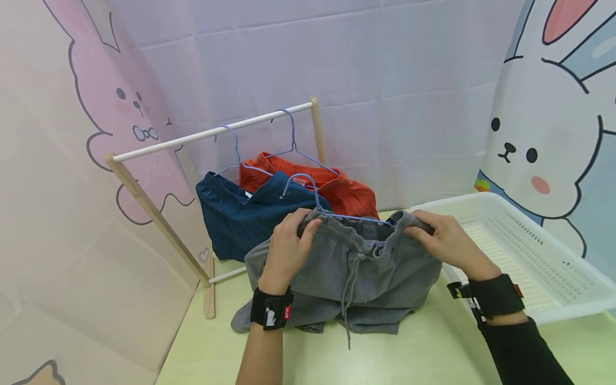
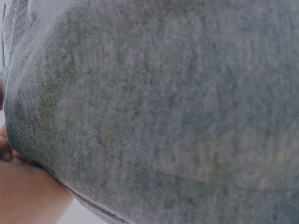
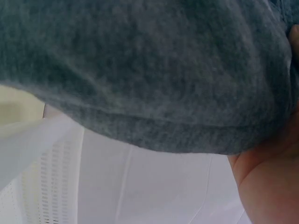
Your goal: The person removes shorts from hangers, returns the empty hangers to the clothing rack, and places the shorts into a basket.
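Note:
Grey drawstring shorts (image 1: 317, 272) are held up by the waistband between both hands, their lower part draping onto the table. My left hand (image 1: 287, 248) grips the waistband's left end, thumb toward me. At the right end my right hand (image 1: 445, 238) pinches the waistband between thumb and fingers. A blue wire hanger (image 1: 313, 184) sits inside the waist opening, its hook sticking up near the left hand; its lower part is mostly hidden by the cloth. Grey fabric (image 2: 159, 102) fills most of the left wrist view, and the right wrist view shows the cloth (image 3: 154, 74) beside the palm.
Behind stands a small rack with a white rail (image 1: 212, 132) and wooden posts. Blue shorts (image 1: 231, 219) and red shorts (image 1: 348, 192) hang there on blue hangers. A white perforated basket (image 1: 510, 256) is at the right on the pale table (image 1: 366, 358). Bunny-print curtains surround the table.

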{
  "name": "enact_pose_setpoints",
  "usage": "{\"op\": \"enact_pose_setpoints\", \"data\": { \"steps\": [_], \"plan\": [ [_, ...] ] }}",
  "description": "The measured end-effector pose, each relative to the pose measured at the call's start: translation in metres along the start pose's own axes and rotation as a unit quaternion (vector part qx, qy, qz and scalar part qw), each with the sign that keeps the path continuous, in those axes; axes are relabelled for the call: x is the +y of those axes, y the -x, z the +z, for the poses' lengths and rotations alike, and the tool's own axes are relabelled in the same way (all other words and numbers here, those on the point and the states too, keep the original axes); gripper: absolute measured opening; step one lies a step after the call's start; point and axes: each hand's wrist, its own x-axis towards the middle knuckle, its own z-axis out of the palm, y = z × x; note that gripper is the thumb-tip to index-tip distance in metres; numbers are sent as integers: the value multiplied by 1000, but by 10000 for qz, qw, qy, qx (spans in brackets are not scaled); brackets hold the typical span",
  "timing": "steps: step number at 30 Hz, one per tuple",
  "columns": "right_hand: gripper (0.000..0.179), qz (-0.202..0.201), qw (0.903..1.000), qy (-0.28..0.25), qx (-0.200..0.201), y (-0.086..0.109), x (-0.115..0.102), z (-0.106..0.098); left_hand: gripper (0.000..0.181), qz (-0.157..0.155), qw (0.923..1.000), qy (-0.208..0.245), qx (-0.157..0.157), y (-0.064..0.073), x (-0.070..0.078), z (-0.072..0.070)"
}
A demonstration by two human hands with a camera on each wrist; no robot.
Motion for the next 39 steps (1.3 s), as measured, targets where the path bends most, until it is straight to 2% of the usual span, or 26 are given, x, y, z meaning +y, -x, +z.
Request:
{"op": "enact_pose_setpoints", "data": {
  "steps": [8,14,27,30,36,39],
  "plan": [
    [19,328,9993,-95,141,13,8,-5,33,-62,9999,158,-1,-1,1,-2],
    [10,482,9986,-112,161,23,11,-6,32,-44,9998,162,-46,0,2,-3],
    [6,920,9955,52,240,42,7,-8,32,5,9997,238,-61,2,2,-3],
    [6,1039,9942,147,220,46,4,-10,33,-12,9996,275,-23,3,1,-3],
    [9,1415,9890,363,236,54,-4,-15,29,-96,9981,541,273,3,-1,-11],
    [12,1574,9867,375,166,58,-8,-16,27,-64,9979,595,257,3,1,-14]
  ]
}}
